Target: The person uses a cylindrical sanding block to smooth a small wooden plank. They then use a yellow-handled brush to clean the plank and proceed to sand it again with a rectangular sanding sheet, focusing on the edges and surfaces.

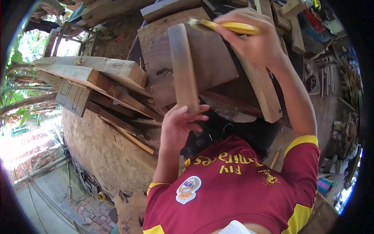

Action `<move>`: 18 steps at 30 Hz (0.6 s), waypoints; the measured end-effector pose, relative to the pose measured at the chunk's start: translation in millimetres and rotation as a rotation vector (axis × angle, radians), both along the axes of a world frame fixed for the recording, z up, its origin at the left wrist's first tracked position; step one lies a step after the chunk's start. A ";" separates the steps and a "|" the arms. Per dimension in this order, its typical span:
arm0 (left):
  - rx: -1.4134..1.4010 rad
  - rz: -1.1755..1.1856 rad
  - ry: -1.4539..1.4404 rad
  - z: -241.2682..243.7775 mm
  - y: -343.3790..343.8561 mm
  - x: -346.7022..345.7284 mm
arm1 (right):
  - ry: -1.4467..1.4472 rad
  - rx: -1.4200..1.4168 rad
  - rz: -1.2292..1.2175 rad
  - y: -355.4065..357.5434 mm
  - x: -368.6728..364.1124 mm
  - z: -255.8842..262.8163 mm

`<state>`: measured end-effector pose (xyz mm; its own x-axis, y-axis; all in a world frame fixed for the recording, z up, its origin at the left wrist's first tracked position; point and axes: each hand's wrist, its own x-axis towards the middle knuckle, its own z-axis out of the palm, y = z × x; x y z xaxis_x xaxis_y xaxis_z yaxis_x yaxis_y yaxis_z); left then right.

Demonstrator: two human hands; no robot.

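Observation:
My left hand (pixel 181 124) holds the near end of a narrow wooden bar (pixel 184 67), thumb at its left edge and fingertips showing past its right. The bar's far part is greyer than its near part. It extends over a broad wooden board (pixel 216 63) that has a dark knot. Up and to the right, my right hand (pixel 248 35) grips a yellow-handled tool (pixel 238 27), apparently a brush. Its pale, blurred tip (pixel 197 24) is just right of the bar's far end; whether they touch I cannot tell.
Thick timber beams (pixel 117 68) are stacked at the left, beside a small board with dark lines (pixel 73 96). Another wooden beam (pixel 260 84) slants below my right forearm. A wooden block (pixel 169 10) rests beyond the board. More timber offcuts (pixel 292 26) crowd the upper right.

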<state>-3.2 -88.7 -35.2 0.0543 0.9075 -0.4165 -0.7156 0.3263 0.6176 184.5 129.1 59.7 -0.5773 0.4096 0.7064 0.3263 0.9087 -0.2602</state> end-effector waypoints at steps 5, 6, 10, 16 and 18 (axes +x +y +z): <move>0.071 -0.122 -0.180 25.0 29.3 11.4 | 0.304 -0.158 0.169 -64.4 47.2 26.1; 0.072 -0.119 -0.203 28.7 33.7 13.1 | 0.312 -0.177 0.264 -78.7 50.4 29.7; 0.091 -0.100 -0.260 38.5 46.3 20.3 | 0.130 -0.102 0.484 -119.4 54.1 29.9; 0.097 -0.071 -0.334 30.3 38.2 19.5 | 0.104 0.071 0.207 -89.4 65.6 18.1; 0.142 -0.084 -0.432 17.5 28.9 11.8 | 0.275 -0.213 0.335 -96.6 64.4 17.6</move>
<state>8.5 -59.8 -17.7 0.2710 0.9391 -0.2115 -0.8920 0.3276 0.3114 249.0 32.5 77.3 -0.5057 0.3854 0.7718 -0.0820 0.8691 -0.4877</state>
